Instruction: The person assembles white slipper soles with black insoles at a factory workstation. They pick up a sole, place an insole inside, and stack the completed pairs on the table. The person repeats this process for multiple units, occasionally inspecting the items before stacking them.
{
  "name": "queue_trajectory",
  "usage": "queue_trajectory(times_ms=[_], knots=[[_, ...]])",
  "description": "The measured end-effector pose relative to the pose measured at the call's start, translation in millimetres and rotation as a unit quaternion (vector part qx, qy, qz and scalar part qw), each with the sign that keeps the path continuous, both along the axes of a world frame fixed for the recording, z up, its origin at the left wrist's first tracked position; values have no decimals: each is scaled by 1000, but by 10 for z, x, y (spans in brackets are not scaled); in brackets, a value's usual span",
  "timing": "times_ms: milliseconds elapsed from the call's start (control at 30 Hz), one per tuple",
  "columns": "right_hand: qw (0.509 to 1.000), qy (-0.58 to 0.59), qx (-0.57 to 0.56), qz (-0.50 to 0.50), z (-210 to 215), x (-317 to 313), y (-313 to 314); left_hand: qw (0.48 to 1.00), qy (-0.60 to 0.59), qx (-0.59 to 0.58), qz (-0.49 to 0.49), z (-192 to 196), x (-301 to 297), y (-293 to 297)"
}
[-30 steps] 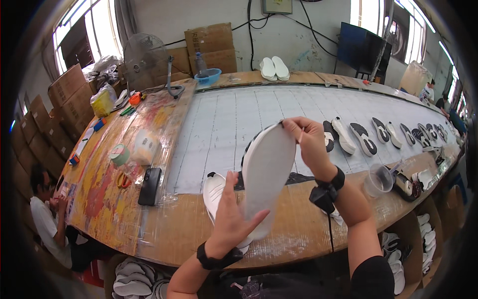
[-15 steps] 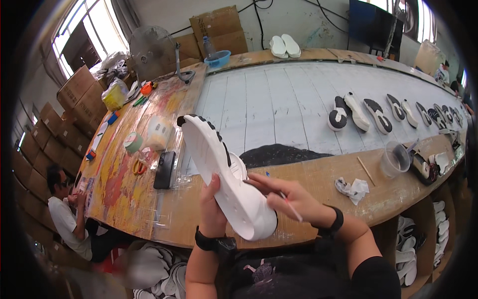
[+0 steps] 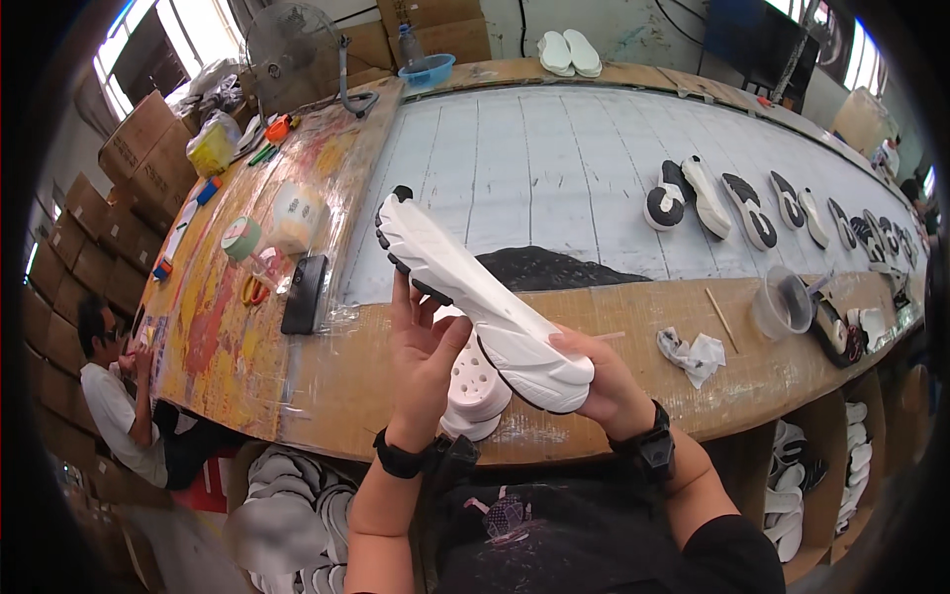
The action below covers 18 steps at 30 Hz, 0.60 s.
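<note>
Currently in hand: white shoe sole, black tread along its lower side; it is hanging tilted over the near edge of the white lined panel, black-tipped end pointing up and left.
Left hand: fingers are touching the tread side near the upper end, thumb spreading apart from them; whether the thumb is pressing the sole, one cannot tell.
Right hand: is pinching the broad lower end, thumb on the sidewall, other fingers mostly hidden.
Thin pale stick: is showing beside the right hand, on the panel's near side; held or loose, one cannot tell.
White perforated sole: is resting below the held one, nearer the wearer than the panel.
Black patch: is covering part of the panel's near edge.
Black-and-white soles: are lying in a row on the panel's right part.
Plastic cup, wooden stick, crumpled tissue: are sitting on cardboard, just before the panel's right part.
Smartphone, orange-handled scissors: are lying left of the panel.
White sole pair: is standing beyond the panel's far edge.
</note>
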State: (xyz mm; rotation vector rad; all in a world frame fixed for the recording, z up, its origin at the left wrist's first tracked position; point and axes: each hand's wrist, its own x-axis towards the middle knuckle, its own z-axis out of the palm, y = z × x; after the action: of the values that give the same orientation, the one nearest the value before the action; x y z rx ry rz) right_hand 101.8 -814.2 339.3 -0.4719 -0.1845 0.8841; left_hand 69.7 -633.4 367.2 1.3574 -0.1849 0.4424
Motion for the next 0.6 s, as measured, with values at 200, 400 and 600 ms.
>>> queue_trajectory(times_ms=[200,400,600], knots=[[999,51,-13,9,-131,113,-75,998,46,46,1,-149,-16,179],[962,-190,-192,-38,-71,113,223,994,90,-10,69,-411,0,270],[776,-488,-401,14,-230,574,118,967,246,-63,-16,-683,-157,499]])
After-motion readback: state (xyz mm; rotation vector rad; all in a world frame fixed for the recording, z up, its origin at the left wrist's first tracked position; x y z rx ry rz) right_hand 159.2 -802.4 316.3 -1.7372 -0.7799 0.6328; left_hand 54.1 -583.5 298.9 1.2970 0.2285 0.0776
